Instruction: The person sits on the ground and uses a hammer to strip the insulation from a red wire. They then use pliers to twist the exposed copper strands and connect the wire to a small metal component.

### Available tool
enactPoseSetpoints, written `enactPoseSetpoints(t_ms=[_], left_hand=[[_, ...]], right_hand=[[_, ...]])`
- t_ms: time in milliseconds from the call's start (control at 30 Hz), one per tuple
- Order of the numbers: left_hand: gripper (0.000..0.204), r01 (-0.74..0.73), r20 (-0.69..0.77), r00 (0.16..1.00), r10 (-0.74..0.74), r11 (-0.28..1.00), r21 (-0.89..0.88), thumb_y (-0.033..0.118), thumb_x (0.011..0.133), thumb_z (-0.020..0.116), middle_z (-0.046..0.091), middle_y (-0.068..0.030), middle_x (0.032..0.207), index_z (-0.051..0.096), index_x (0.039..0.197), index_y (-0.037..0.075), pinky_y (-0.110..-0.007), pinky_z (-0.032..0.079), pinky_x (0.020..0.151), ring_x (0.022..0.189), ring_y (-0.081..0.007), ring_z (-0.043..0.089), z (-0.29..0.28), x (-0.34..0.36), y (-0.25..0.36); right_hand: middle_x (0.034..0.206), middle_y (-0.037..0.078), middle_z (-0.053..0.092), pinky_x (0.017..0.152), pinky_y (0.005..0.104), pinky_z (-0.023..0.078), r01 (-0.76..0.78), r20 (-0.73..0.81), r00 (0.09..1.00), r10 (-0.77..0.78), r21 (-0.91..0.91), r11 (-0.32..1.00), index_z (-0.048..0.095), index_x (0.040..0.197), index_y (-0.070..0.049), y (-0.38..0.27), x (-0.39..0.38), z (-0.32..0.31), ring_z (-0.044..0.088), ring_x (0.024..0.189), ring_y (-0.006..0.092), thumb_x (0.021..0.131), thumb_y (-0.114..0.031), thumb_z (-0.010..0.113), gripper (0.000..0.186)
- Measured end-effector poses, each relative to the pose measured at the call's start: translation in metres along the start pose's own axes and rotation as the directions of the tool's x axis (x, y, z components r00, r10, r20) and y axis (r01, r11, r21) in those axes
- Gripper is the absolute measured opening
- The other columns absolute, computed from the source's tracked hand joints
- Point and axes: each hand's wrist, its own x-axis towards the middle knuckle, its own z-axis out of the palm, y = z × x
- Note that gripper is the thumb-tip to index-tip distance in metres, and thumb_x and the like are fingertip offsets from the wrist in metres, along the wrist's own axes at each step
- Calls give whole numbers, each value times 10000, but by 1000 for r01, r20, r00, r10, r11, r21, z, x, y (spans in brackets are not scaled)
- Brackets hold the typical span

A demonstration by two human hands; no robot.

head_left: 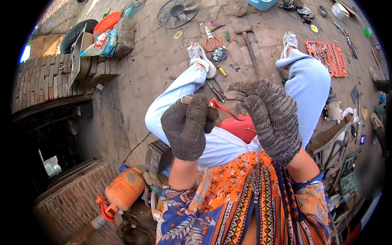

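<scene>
My left hand (185,130), in a dark knitted work glove, is closed, thumb and fingers pressed together. A small brass-coloured metal piece (186,99) sticks out at its far left side, and a curved red strip (227,109) comes out at the right; whether they are one part is hidden by the fingers. My right hand (275,118), gloved alike, bends its fingers in a pinch just right of the strip's end. A small pale, wire-like piece (233,95) shows at its fingertips, too small to name. Between my legs lies a red object (240,128), partly covered.
On the brick ground beyond my hands lie orange-handled pliers (212,43), a hammer (247,45) and a yellow screwdriver (221,71). An orange socket set (328,57) lies at right. An orange gas cylinder (124,188) stands at lower left. A fan blade (177,11) rests at the top.
</scene>
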Motion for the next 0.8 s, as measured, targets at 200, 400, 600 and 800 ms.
enactPoseSetpoints(t_ms=[200,400,600,800], left_hand=[[226,14,-46,999,-11,997,71,180,924,609,610,-47,591,659,858,-30,-232,370,406,459,-83,513,1,1,1],[236,13,-52,999,-4,985,170,190,927,605,625,-52,600,664,847,-24,-236,380,411,475,-81,532,-2,2,-2],[235,-35,-75,996,52,978,204,192,926,604,629,-48,602,666,836,-16,-242,386,419,482,-87,542,0,2,-5],[216,-179,-28,977,213,880,440,167,926,591,631,-43,607,663,843,-19,-251,400,433,480,-99,545,-7,3,-20]], right_hand=[[958,86,620,656,425,505,48,-116,989,-95,-353,934,669,1028,-135,-7,-5,-1,624,858,298,722,-225,706,322],[942,90,618,667,440,512,122,-95,978,-188,-470,874,672,1029,-130,-7,-7,0,623,857,299,671,-206,708,368],[948,69,620,653,413,520,146,-61,979,-197,-472,870,666,1039,-108,-16,-2,-5,617,865,286,699,-213,663,356],[950,53,619,627,378,516,155,14,984,-178,-559,814,662,1033,-112,-24,1,-5,610,896,275,721,-211,654,328]])
